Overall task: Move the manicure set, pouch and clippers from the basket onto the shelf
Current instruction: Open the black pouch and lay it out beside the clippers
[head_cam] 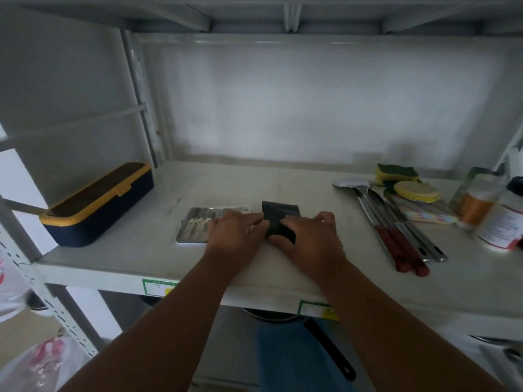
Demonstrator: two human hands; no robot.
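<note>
Head view, looking down at a pale metal shelf point(158, 258). Both of my hands are on a small black pouch point(280, 215) that lies flat near the middle of the shelf. My left hand point(236, 236) touches the pouch's left edge with its fingers reaching forward; I cannot tell whether they pinch the fabric or only press on it. My right hand point(308, 239) covers the pouch's near right part, thumb curled against its front edge, fingers bent over the top, so I record it as gripping the pouch. Just left of the pouch lies the manicure set point(195, 229), an open silvery case with a row of thin tools inside; my left hand overlaps its right end. A pale object pokes out behind the case, too blurred to identify. I cannot make out the clippers or a basket in this view. At the far left of the shelf stands a long navy box with a yellow lid rim point(97, 203). To the right lie several metal ladles and utensils with red handles point(396, 230), handles pointing toward me. Behind them are yellow-and-green sponges point(402, 178), and at the right edge some jars point(492, 210).
</note>
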